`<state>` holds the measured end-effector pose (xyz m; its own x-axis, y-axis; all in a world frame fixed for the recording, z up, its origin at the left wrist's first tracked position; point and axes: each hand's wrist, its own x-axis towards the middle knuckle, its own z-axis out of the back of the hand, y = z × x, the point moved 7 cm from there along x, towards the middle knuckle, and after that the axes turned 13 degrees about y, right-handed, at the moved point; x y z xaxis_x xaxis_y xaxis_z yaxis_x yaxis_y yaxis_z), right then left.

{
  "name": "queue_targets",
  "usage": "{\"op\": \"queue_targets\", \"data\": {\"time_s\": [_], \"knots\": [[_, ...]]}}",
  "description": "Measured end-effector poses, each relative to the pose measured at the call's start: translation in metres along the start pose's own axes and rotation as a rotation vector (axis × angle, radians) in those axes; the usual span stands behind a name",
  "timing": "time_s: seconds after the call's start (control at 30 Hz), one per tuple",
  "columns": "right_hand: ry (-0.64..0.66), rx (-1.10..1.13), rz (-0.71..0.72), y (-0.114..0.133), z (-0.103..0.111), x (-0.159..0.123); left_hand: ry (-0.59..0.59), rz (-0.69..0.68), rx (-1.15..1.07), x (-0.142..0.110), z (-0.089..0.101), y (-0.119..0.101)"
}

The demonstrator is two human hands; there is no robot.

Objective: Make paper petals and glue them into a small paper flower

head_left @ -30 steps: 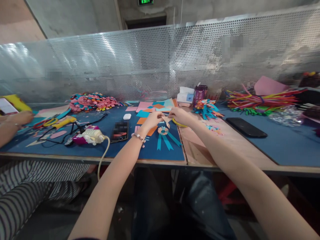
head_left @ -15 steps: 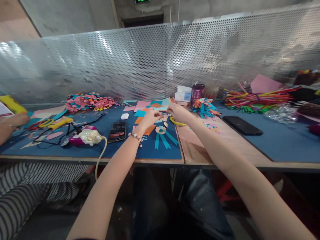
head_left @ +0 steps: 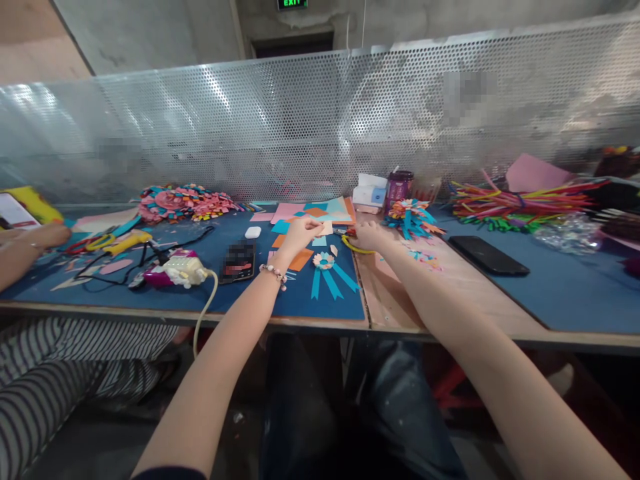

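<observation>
Pinching cream paper (head_left: 327, 229) between closed left-hand (head_left: 302, 235) fingertips, likely for steadiness, with right hand (head_left: 371, 236) at scissors (head_left: 356, 248), grip too hidden to tell

We note dim, uneven light; bright glare streaks the perforated metal panel (head_left: 280, 127). Floor sinks into shadow. Wide-angle stretch toward edges; hands slightly soft, small patches pixelated. Green sign (head_left: 292, 3) glows.
</observation>
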<state>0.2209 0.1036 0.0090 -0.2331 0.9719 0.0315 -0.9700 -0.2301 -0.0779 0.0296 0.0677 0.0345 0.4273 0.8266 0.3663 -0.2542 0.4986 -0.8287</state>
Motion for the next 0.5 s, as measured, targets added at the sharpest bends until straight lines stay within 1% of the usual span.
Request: {"op": "queue_targets", "data": {"time_s": [0.07, 0.13, 0.23, 0.33, 0.4, 0.5], "knots": [[0.047, 0.014, 0.035, -0.003, -0.001, 0.005, -0.005, 0.032, -0.006, 0.0, 0.001, 0.002], [0.04, 0.014, 0.063, -0.005, 0.001, 0.007, -0.001, 0.062, -0.053, -0.001, 0.001, 0.003], [-0.006, 0.062, 0.042, -0.009, 0.005, 0.004, 0.072, 0.132, -0.289, -0.003, -0.005, 0.007], [0.008, 0.182, -0.019, -0.012, 0.006, -0.001, 0.157, 0.177, -0.546, -0.006, -0.012, 0.009], [-0.029, 0.215, -0.048, -0.01, 0.013, -0.005, 0.197, 0.17, -0.634, -0.006, -0.015, 0.008], [-0.15, 0.239, -0.08, 0.0, 0.031, -0.014, 0.243, 0.146, -0.677, -0.004, -0.02, 0.006]]}}
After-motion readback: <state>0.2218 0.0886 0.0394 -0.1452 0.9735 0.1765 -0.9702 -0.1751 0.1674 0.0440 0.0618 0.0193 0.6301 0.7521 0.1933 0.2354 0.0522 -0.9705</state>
